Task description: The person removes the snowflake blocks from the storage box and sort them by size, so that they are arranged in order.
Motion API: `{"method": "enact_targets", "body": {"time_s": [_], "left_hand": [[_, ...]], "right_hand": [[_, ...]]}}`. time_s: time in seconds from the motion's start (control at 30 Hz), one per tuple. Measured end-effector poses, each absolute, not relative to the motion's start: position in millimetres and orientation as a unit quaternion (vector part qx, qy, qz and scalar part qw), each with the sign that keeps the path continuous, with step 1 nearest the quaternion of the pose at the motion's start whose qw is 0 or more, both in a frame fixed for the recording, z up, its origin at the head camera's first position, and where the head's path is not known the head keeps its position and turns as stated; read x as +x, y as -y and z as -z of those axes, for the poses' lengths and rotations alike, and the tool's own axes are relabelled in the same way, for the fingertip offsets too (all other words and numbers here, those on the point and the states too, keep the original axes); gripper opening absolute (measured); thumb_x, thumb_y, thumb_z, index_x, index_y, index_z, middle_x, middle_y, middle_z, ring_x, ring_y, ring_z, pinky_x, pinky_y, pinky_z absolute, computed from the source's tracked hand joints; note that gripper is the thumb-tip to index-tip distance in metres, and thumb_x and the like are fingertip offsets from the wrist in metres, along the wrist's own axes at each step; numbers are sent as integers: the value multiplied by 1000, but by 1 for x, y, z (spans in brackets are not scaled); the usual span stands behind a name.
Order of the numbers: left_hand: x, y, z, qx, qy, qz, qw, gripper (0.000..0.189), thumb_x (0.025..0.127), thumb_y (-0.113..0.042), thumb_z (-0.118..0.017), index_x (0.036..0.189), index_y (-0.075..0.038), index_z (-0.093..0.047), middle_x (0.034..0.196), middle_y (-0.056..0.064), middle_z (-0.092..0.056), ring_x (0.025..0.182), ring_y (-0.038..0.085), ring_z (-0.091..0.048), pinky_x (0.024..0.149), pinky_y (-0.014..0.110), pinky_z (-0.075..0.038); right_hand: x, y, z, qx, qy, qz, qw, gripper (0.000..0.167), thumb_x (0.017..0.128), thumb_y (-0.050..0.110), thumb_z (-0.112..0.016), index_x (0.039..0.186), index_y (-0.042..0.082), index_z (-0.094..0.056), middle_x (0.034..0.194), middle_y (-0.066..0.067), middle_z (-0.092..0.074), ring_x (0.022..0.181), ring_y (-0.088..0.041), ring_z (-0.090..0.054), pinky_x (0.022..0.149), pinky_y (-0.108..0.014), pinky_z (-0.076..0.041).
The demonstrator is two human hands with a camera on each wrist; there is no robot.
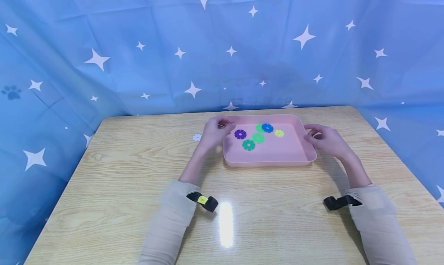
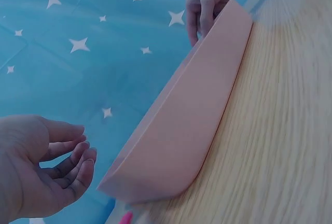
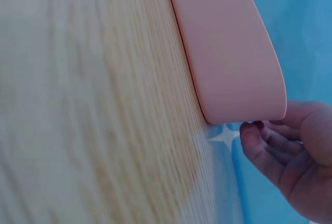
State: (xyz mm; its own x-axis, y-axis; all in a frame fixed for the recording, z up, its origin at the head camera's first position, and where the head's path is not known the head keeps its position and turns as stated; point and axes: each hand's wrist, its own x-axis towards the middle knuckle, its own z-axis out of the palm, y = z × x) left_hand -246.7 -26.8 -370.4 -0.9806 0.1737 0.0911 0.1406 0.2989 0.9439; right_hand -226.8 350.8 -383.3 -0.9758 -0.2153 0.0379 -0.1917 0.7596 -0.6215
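A shallow pink tray (image 1: 274,157) rests on the wooden table with several flat notched discs in it. Among them are a purple disc (image 1: 240,134), a blue disc (image 1: 267,128), a yellow disc (image 1: 279,133) and a few green ones. My left hand (image 1: 216,131) is at the tray's left end; in the left wrist view its fingers are loosely bent, apart from the tray wall, with nothing between them. At the opposite end my right hand (image 1: 323,139) pinches the right wall, thumb over the rim and fingertips outside, partly hidden by the tray in the right wrist view.
A pale white disc (image 1: 197,137) lies on the table (image 1: 138,172) left of my left hand. Behind the table hangs a blue curtain (image 1: 159,49) with white stars. A small pink piece (image 2: 126,218) shows near the tray's corner in the left wrist view.
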Motion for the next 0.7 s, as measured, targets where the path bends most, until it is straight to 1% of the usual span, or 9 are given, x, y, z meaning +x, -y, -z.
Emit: {"method": "enact_targets", "body": {"time_s": [0.03,0.13,0.23,0.43,0.57,0.7], "left_hand": [[-246,23,370,98,-805,-585,19,21,98,-14,-68,113,0,-69,99,10,-65,90,28,-66,72,25,-52],[-245,13,370,98,-804,-586,28,20,98,-15,-68,113,-3,-69,99,8,-64,90,21,-62,73,24,-52],[-245,4,372,102,-805,-583,32,18,97,-15,-69,111,-5,-70,98,6,-64,90,18,-59,75,23,-51],[-246,-13,379,132,-802,-581,41,10,96,-10,-69,104,-4,-73,93,6,-65,84,18,-58,72,22,-50],[-244,-25,383,127,-805,-577,62,10,97,-13,-70,104,-7,-72,90,3,-64,80,15,-56,69,21,-47],[-243,-38,386,132,-806,-572,82,13,98,-15,-68,107,-8,-71,91,1,-64,82,14,-56,70,22,-47]], "right_hand": [[-227,-351,383,-109,-938,329,18,44,102,17,-60,139,-6,-52,102,-18,-63,78,-15,-63,61,-21,-48],[-227,-352,384,-108,-938,330,18,44,102,17,-61,139,-6,-52,102,-18,-63,78,-15,-63,61,-21,-48],[-228,-352,384,-108,-937,331,18,45,102,17,-61,139,-6,-52,102,-18,-63,78,-14,-63,61,-21,-48],[-227,-352,384,-109,-936,333,21,45,102,18,-60,139,-7,-51,102,-18,-63,78,-15,-63,61,-21,-48],[-227,-352,384,-108,-936,333,21,45,102,18,-60,140,-6,-52,102,-18,-63,79,-15,-64,61,-22,-49],[-227,-352,384,-108,-937,331,18,45,102,18,-60,139,-6,-52,102,-18,-63,79,-15,-64,61,-22,-49]]}}
